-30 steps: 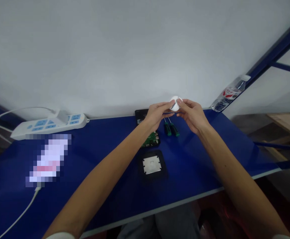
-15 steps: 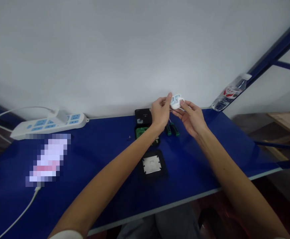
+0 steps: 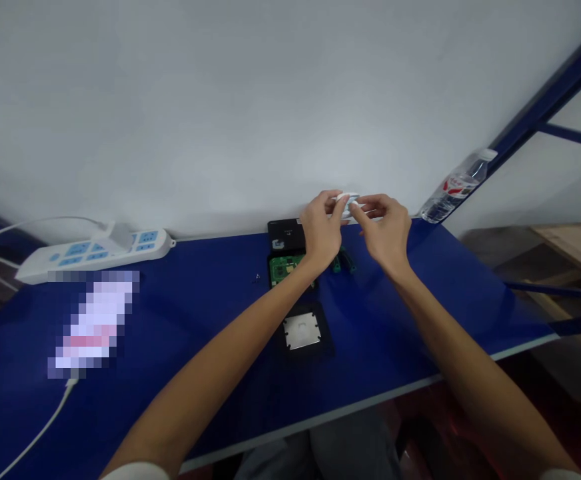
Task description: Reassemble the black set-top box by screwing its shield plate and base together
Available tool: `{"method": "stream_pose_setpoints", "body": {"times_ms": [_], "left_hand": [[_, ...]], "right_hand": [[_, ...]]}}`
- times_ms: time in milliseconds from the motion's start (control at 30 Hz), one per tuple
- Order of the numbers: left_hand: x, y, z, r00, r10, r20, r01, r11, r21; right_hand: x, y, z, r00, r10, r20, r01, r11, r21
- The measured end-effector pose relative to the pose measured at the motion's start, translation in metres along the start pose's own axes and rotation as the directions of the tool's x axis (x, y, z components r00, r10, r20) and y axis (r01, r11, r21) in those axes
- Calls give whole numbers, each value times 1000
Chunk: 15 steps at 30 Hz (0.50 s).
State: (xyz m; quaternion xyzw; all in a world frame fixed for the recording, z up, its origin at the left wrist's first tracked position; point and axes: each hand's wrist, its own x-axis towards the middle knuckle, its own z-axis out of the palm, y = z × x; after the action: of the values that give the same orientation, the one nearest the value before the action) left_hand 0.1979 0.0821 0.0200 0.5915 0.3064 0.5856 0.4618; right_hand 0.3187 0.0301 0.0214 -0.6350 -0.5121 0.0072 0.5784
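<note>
Near the wall, above the back edge of the blue table [image 3: 195,320], a small white case [image 3: 349,199] is held up between both hands. My left hand [image 3: 323,223] has its thumb and fingers closed on the case's left side. My right hand [image 3: 384,227] grips it from the right, thumb on its front. Below them lie green-handled screwdrivers [image 3: 341,261], partly hidden. A green circuit board [image 3: 281,268] sits in a black housing by my left wrist, with a black cover [image 3: 284,235] behind it.
A black piece with a metal plate [image 3: 302,331] lies towards the front. Small screws [image 3: 256,278] are left of the board. On the left are a white power strip [image 3: 95,253] and a blurred-out phone [image 3: 95,320] with a cable. A bottle [image 3: 458,187] leans at the back right.
The open case has tilted, showing less of its inside. My right hand has turned and come nearer my left, its fingers now higher around the case.
</note>
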Motion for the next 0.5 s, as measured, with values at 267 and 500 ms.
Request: {"method": "stream_pose_setpoints", "body": {"times_ms": [267,500], "left_hand": [[-1,-1,0,997,79,20,-80,996,42],[-7,7,-3,985,158,64,-169,958,231]], "right_hand": [[-2,-1,5,1000,-7,-11,8,998,68],[-6,-8,8,1000,16,-8,-15,999,51]]}}
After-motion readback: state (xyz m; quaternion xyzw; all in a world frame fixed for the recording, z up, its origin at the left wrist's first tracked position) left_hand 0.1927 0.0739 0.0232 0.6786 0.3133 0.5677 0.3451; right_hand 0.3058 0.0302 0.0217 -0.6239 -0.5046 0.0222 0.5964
